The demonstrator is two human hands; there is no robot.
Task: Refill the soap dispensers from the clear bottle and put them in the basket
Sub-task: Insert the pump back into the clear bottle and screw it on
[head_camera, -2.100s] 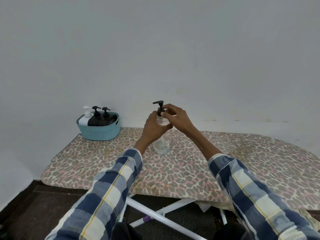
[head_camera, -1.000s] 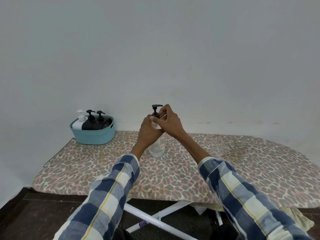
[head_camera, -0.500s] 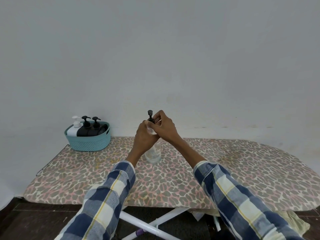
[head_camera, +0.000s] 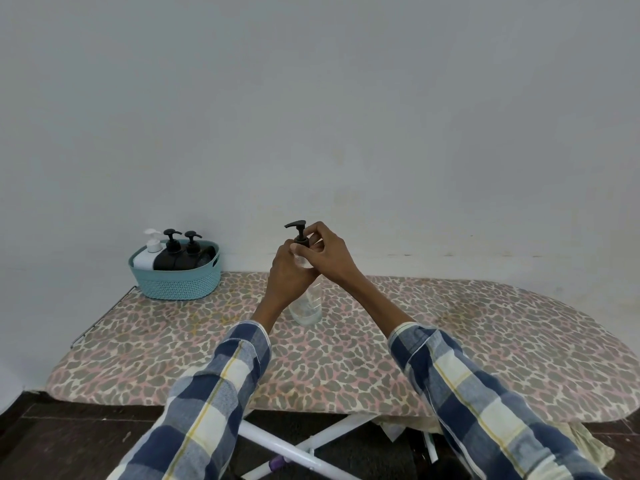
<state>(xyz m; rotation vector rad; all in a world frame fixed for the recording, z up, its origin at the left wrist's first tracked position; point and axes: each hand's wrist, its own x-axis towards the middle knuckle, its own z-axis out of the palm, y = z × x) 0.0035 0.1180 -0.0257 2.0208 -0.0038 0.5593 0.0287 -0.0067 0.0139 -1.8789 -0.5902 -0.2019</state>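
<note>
We see a long ironing board (head_camera: 450, 341) padded with a soft cover in a pink, grey and cream leopard print, rounded at its right end, on white tubular legs (head_camera: 304, 448) over a dark floor. At its far left corner sits a teal plastic basket (head_camera: 176, 282) with a woven-look wall and a cut-out handle; inside stand one white pump bottle (head_camera: 147, 259) and two black pump bottles (head_camera: 173, 256), packed close together, their pump heads rising above the rim.

Near the middle of the board stands a clear bottle (head_camera: 306, 306), upright, smooth and see-through, with a black pump (head_camera: 299, 233) at its top. Our left hand (head_camera: 287, 275) wraps around the bottle's upper body, fingers curled on it. Our right hand (head_camera: 329, 252) reaches over from the right and pinches the pump's collar with fingertips and thumb, just below the spout, which points left. Both sleeves are blue, white and yellow plaid cloth.
</note>
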